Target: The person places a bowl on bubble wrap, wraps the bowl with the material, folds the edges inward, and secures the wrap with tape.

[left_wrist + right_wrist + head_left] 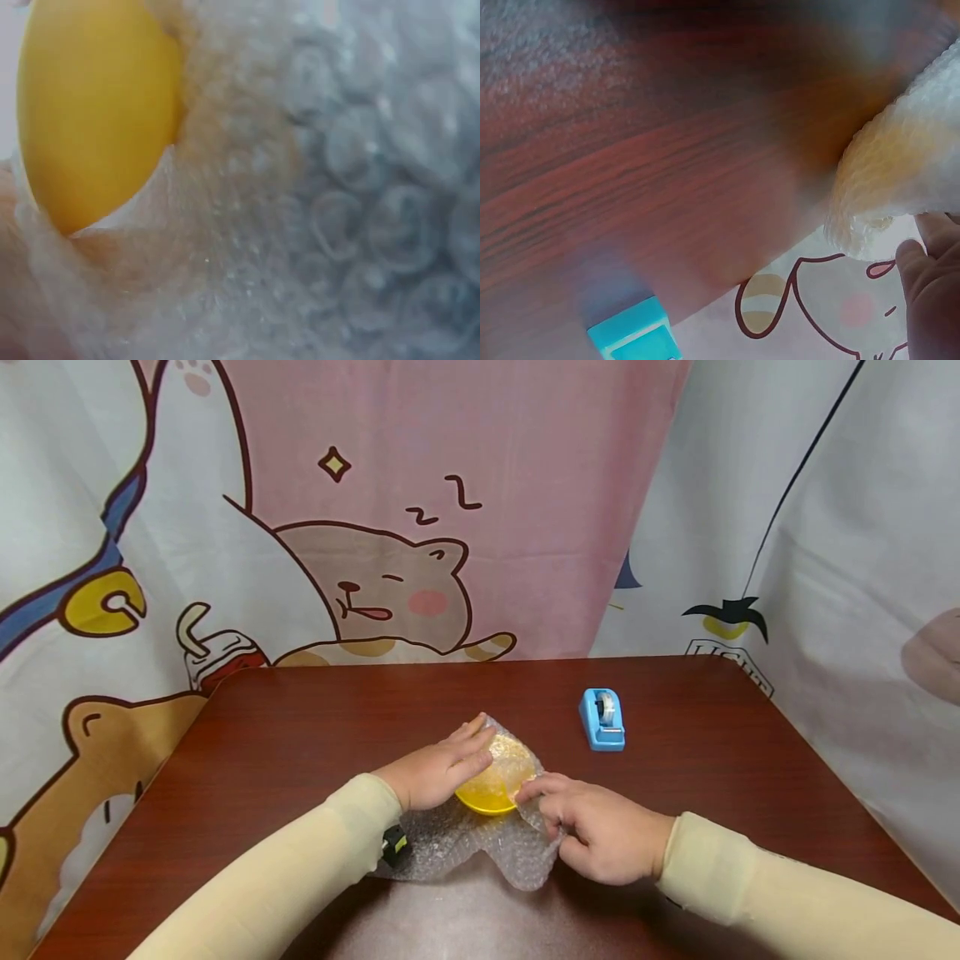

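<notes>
A yellow bowl (487,800) lies partly covered by clear bubble wrap (450,847), which spreads toward the near side of the table. My left hand (442,768) rests on the wrapped bowl from the left, fingers extended over it. On the other side, my right hand (600,827) pinches the edge of the wrap beside the bowl, its other fingers curled. Close up in the left wrist view, the bowl's smooth wall (97,112) shows beside the bubble wrap (360,202). Fingers of the left hand (937,292) touch the wrapped end in the right wrist view.
A light blue tape dispenser (602,720) stands on the brown wooden table (337,718), beyond my right hand. A small black device (394,845) sits at my left wrist. Behind the table hangs a cartoon-printed curtain (555,485).
</notes>
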{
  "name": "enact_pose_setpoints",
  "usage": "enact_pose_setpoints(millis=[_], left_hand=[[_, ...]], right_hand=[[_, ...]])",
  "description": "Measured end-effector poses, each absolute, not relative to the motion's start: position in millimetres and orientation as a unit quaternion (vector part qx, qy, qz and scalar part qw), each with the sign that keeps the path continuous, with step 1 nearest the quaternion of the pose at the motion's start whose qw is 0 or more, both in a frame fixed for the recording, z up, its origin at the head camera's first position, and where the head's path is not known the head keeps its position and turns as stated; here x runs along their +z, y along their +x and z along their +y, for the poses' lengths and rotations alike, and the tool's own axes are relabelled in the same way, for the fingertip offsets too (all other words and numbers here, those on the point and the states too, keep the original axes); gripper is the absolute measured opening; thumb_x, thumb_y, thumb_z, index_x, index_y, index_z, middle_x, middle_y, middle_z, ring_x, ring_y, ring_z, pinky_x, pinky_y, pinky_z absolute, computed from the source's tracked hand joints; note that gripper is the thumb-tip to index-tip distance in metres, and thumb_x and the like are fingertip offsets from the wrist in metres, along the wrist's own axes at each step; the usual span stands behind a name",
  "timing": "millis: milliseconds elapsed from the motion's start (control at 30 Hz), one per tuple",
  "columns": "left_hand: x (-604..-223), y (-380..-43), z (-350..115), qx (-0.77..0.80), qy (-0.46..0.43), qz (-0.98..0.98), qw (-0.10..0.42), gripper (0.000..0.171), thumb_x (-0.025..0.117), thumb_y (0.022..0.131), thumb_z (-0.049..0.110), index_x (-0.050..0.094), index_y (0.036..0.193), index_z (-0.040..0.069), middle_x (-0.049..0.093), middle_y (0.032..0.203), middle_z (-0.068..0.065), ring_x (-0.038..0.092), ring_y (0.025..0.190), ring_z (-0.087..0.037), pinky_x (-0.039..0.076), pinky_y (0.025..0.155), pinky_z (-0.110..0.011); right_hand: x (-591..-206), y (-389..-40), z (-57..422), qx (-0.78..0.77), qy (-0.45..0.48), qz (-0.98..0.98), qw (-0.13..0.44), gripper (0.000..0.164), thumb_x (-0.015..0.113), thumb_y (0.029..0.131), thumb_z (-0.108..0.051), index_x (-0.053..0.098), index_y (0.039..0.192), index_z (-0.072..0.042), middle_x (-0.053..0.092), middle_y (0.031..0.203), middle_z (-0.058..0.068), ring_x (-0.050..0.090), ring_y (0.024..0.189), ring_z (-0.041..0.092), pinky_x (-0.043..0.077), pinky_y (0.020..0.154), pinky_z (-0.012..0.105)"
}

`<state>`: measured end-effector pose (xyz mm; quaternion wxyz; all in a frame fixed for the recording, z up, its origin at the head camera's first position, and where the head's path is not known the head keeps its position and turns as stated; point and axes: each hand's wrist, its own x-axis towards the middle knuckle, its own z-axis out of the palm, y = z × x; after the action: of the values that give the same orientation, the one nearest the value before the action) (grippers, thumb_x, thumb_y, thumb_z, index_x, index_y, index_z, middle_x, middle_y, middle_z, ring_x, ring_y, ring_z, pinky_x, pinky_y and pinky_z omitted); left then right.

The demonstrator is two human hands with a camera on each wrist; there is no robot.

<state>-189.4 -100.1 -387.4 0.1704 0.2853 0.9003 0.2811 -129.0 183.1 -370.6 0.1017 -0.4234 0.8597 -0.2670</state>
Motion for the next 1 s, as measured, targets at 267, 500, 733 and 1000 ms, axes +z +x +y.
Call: enact_pose_setpoints(millis=[267, 500, 733, 1000], left_hand=[[-385.3, -189.2, -90.3, 0.286, 0.247, 0.914, 0.149, 0.07, 0.038, 0.11, 0.059, 0.031, 0.167, 0.02, 0.011, 0.178, 0.002, 0.02, 0.163, -0.025, 0.023, 0.132, -0.049], [-389.7, -186.7, -85.6, 0.263, 0.253, 0.922, 0.131, 0.077, 0.055, 0.105, 0.056, 0.028, 0.169, 0.022, 0.009, 0.179, -0.001, 0.02, 0.163, -0.027, 0.029, 0.13, -0.05], [-391.7, -183.3, -83.3, 0.272, 0.249, 0.92, 0.129, 0.072, 0.046, 0.103, 0.069, 0.034, 0.166, 0.035, 0.005, 0.179, 0.001, 0.014, 0.165, -0.033, 0.028, 0.128, -0.056], [-395.7, -181.4, -78.6, 0.242, 0.253, 0.931, 0.1, 0.078, 0.063, 0.098, 0.061, 0.038, 0.165, 0.03, 0.009, 0.179, -0.007, 0.017, 0.163, -0.039, 0.035, 0.126, -0.054]], right_hand=[[-367.5, -131.4, 182.7, -0.26, -0.418, 0.862, 0.122, 0.031, 0.059, 0.088, -0.001, 0.05, 0.074, -0.027, 0.063, 0.142, -0.001, 0.062, 0.121, 0.013, 0.051, 0.09, 0.025], [-366.4, -132.6, 181.7, -0.255, -0.427, 0.86, 0.115, 0.03, 0.059, 0.088, -0.001, 0.049, 0.074, -0.026, 0.064, 0.14, -0.001, 0.062, 0.113, 0.011, 0.05, 0.087, 0.024], [-367.0, -135.7, 179.4, -0.255, -0.45, 0.851, 0.094, 0.029, 0.056, 0.084, 0.002, 0.047, 0.071, -0.022, 0.067, 0.132, 0.0, 0.062, 0.107, 0.009, 0.049, 0.084, 0.023], [-366.8, -137.8, 179.3, -0.302, -0.442, 0.839, 0.097, 0.028, 0.054, 0.086, 0.005, 0.051, 0.076, -0.021, 0.066, 0.127, 0.0, 0.06, 0.104, 0.009, 0.05, 0.084, 0.024]])
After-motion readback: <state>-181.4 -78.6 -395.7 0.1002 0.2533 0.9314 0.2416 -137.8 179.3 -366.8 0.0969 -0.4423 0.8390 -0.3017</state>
